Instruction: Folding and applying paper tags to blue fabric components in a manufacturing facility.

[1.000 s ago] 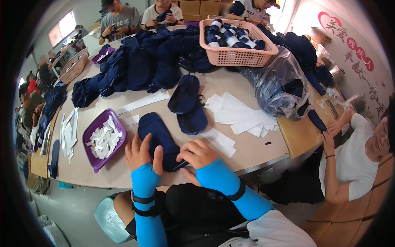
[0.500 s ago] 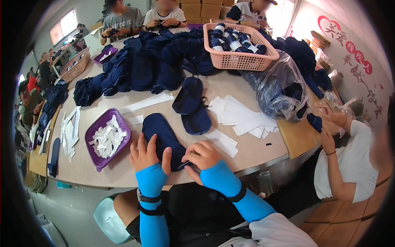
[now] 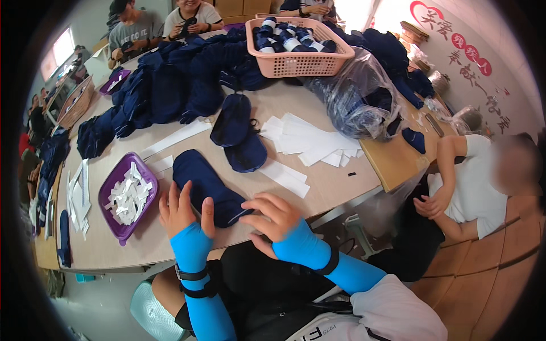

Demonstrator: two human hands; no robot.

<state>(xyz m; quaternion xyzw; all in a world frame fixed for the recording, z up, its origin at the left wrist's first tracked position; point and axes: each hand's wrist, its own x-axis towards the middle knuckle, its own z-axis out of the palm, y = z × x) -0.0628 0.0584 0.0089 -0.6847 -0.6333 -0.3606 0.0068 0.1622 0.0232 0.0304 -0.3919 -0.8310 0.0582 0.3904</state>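
A flat navy cloth piece (image 3: 205,179) with rounded ends lies at the table's near edge, a thin pale line at its near right end. My left hand (image 3: 187,213) is at its left side, fingers spread, fingertips over or beside the cloth's edge; whether they touch cannot be made out. Just off the pale-lined end, my right hand (image 3: 278,221) hovers with fingers bent and apart, holding nothing. Beyond the cloth lie two overlapping navy pieces (image 3: 244,153) with small dark loops. White paper strips (image 3: 287,177) lie right of it.
Left stands a purple tray (image 3: 104,211) of small white slips. A navy cloth heap (image 3: 165,91) spans the far side, beside a pink basket (image 3: 304,67) of banded navy rolls and a clear plastic bag (image 3: 364,108). A co-worker (image 3: 478,187) sits at right; others work across the table.
My right hand has come off the cloth's near end, and its fingers have parted. The co-worker at right has let go of a navy piece and brought both hands together. The whole view has shifted.
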